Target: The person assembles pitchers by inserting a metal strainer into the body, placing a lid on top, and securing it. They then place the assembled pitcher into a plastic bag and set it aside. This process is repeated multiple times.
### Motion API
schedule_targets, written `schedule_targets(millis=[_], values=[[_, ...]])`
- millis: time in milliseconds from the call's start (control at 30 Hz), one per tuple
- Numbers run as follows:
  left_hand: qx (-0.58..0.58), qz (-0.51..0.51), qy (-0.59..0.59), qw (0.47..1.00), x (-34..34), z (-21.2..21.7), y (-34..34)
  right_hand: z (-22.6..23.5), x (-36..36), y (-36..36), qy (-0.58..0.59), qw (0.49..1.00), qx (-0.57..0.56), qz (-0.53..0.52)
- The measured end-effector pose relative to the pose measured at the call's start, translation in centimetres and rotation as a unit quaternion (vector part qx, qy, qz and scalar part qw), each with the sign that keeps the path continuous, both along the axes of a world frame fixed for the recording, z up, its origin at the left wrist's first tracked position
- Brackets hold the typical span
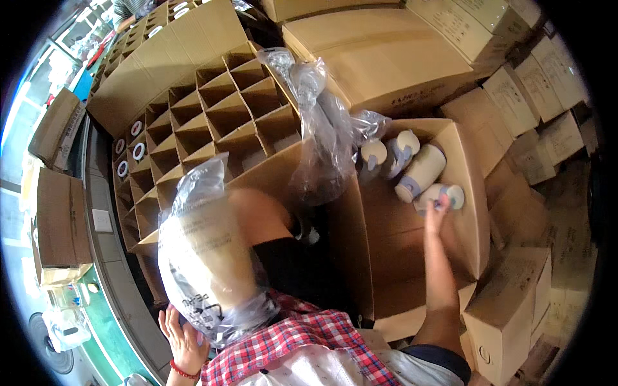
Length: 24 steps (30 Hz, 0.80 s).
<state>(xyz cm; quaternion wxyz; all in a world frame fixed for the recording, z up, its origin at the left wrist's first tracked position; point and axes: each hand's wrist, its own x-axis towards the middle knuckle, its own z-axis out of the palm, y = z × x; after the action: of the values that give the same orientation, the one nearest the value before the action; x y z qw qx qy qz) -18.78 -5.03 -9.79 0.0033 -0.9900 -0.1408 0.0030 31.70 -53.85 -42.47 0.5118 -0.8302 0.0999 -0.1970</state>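
In the open cardboard box at right, my right hand point(439, 212) is closed on a cream bottle point(454, 195) with a grey-blue part, lying by the far right wall. Beside it lies another cream bottle point(425, 168), tilted, and two more bottles, including a round-topped bottle point(373, 153), are near the far left corner. A clear plastic bag point(215, 257) with dark print, around a large cream cylindrical thing, sits over my lap. My left hand point(185, 338) is at the bag's lower left side, fingers stretched and spread; whether it touches the bag I cannot tell.
A large divided carton point(212, 106) stands ahead on the left, several white ring-topped items in its left cells. Crumpled clear plastic bags point(318, 122) hang over its right edge. A closed carton point(380, 51) lies beyond; stacked boxes point(508, 315) line the right.
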Motion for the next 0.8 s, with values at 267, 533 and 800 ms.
schedule_targets(millis=[267,533,800], values=[[0.013,-0.049,0.094,0.994,4.2,3.1,-0.6,-2.7,9.4,-9.3,0.256,0.823,-0.503,-0.067],[0.002,-0.010,0.202,0.979,4.0,6.7,0.0,4.2,13.4,-1.6,0.052,0.877,-0.477,0.016],[-0.363,0.430,-0.433,0.704,-21.6,11.3,6.3,21.9,8.1,9.9,-0.170,0.892,-0.395,0.140]])
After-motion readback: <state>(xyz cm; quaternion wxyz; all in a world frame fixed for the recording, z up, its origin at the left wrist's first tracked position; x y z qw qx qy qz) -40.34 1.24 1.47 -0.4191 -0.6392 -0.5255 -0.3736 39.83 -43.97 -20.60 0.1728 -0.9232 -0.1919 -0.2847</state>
